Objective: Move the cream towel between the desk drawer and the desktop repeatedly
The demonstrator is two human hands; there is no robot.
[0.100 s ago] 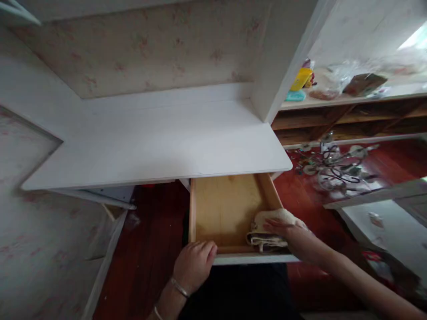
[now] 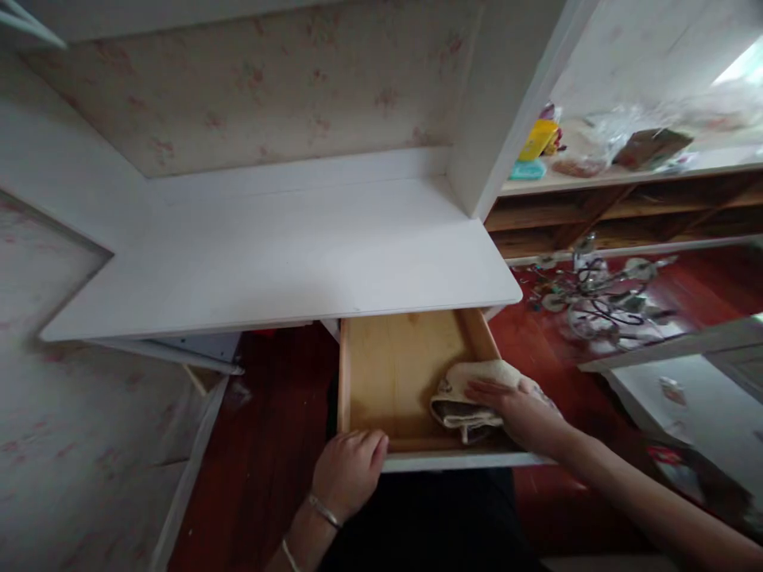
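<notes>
A pulled-out wooden drawer (image 2: pixel 390 373) juts from under the white desk top (image 2: pixel 310 254). My left hand (image 2: pixel 350 465) curls over the drawer's near left corner, fingers wrapped on the front panel; bracelets show at that wrist. At the drawer's right side, my right hand (image 2: pixel 518 409) grips a folded cream cloth (image 2: pixel 477 377) with a darker pattern. The cloth rests in the near right part of the drawer and laps over its right wall. My right thumb and some fingertips are hidden by the hand and the cloth.
To the right, a chandelier (image 2: pixel 608 294) lies on the red floor. Beyond it, a low shelf (image 2: pixel 572 183) carries bags, a yellow container (image 2: pixel 538 140) and a brown box (image 2: pixel 652 149). A white piece of furniture (image 2: pixel 673 397) stands at the right. Flowered wallpaper covers the wall.
My right hand and the cloth have shifted slightly left and away from me in the drawer. The left hand stays at the drawer's corner.
</notes>
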